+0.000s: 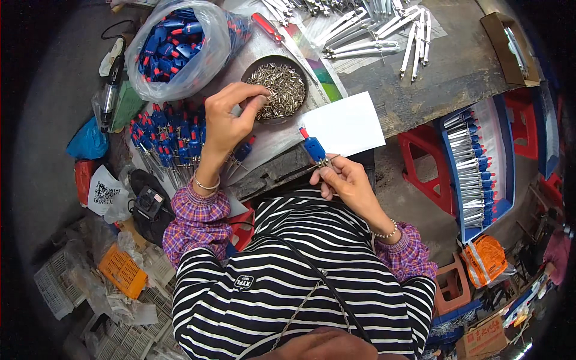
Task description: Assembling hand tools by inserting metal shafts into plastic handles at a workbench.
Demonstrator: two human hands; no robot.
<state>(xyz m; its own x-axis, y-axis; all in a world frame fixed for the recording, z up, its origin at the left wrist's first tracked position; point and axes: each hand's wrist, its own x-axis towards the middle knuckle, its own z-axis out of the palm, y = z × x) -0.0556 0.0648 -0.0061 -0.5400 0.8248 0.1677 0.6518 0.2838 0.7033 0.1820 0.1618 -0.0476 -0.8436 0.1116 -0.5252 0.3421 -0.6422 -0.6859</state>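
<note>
My left hand (231,117) hovers at the left side of a dark round bowl (306,89) filled with small metal pins (283,85). Its thumb and index finger are pinched together over the bowl's edge; whatever lies between the tips is too small to make out. Near the table's front edge, my right hand (347,183) grips a blue plastic piece with a red tip (314,148). That piece points up and away from me, and thin metal parts come out of its lower end between my fingers.
Beyond my left hand stands a clear bag (211,66) of blue-and-red parts. Similar pieces with metal rods (180,141) lie left of my wrist. White paper (354,123), a red-handled tool (268,28) and white metal arms (366,45) lie on the table. A blue tray (503,150) of assembled pieces stands at right.
</note>
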